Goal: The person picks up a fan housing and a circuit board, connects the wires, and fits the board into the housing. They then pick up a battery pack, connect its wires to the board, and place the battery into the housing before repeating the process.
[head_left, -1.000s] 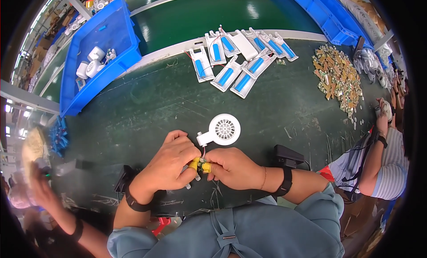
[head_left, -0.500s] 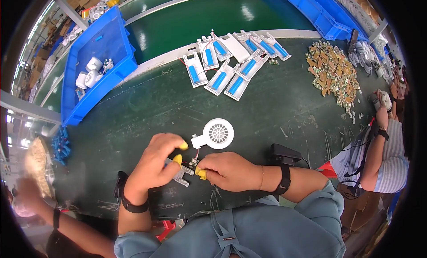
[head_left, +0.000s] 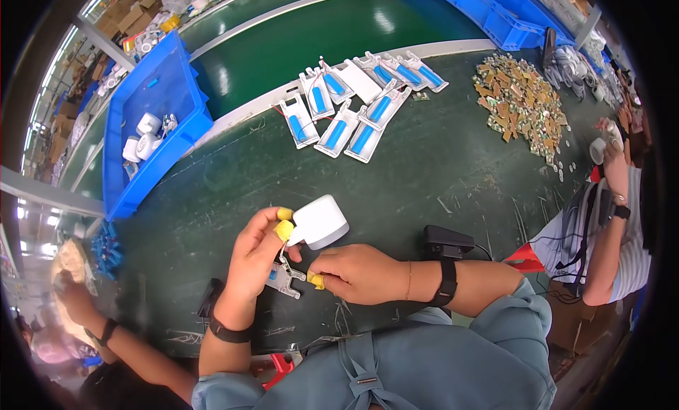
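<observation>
My left hand (head_left: 256, 249), with yellow covers on its fingertips, pinches the narrow neck of a white fan head (head_left: 322, 217) between thumb and forefinger. The fan head is tilted, its plain white side showing. Thin wires (head_left: 283, 253) hang from the neck toward a light plastic handle shell (head_left: 284, 281) with a bit of blue inside, partly under my left hand. My right hand (head_left: 361, 274) rests beside the shell's forked end, thumb and forefinger closed together in yellow covers. Whatever lies between those fingertips is hidden.
Several white handle shells with blue batteries (head_left: 364, 135) lie at the back of the table (head_left: 233, 183). A blue bin (head_left: 159, 166) with white parts stands left, a heap of small circuit boards (head_left: 520, 102) right. A black box (head_left: 448, 240) is near my right forearm. Co-workers' arms (head_left: 614, 176) show at both sides.
My left hand has taken hold of the fan head, lifting and turning it so the grille no longer shows. My right hand has barely moved.
</observation>
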`<state>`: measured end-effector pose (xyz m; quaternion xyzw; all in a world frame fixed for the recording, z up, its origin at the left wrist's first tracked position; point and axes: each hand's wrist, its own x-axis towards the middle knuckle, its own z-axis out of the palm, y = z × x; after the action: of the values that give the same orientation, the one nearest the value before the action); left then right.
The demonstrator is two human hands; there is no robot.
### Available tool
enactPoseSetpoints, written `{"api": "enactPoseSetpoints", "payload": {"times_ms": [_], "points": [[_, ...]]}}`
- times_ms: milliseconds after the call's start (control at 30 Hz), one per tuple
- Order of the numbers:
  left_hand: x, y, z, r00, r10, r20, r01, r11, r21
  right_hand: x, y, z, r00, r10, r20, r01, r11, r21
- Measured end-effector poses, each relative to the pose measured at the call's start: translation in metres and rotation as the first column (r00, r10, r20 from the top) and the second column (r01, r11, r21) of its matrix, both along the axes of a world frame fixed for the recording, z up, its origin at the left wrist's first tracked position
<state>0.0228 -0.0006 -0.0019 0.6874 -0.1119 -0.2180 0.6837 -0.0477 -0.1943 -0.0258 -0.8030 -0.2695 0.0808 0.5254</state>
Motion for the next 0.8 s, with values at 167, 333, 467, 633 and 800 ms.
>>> {"api": "enactPoseSetpoints", "payload": {"times_ms": [167,333,467,633,800], "points": [[-0.006,0.003,0.009,0.992,-0.068,-0.105,0.071,0.997,0.021,0.002,0.000,0.005,0.998,0.019,-0.064,-0.020,1.000,-0.012],[0.005,0.043,0.015,0.957,-0.276,-0.086,0.289,0.925,0.246,0.001,0.002,-0.005,0.999,0.008,-0.046,-0.006,0.999,0.052],[0.009,0.116,0.041,0.995,-0.095,-0.010,0.090,0.896,0.435,-0.001,-0.001,-0.007,0.999,0.036,-0.033,-0.035,0.999,0.021],[-0.003,0.215,0.029,0.627,-0.451,0.635,-0.756,-0.157,0.635,-0.001,0.003,-0.001,0.998,0.042,-0.040,-0.043,0.999,-0.027],[0.000,0.039,0.056,0.566,-0.366,0.738,-0.519,0.538,0.664,0.000,0.000,-0.003,0.997,0.059,-0.043,-0.061,0.996,-0.058]]}}
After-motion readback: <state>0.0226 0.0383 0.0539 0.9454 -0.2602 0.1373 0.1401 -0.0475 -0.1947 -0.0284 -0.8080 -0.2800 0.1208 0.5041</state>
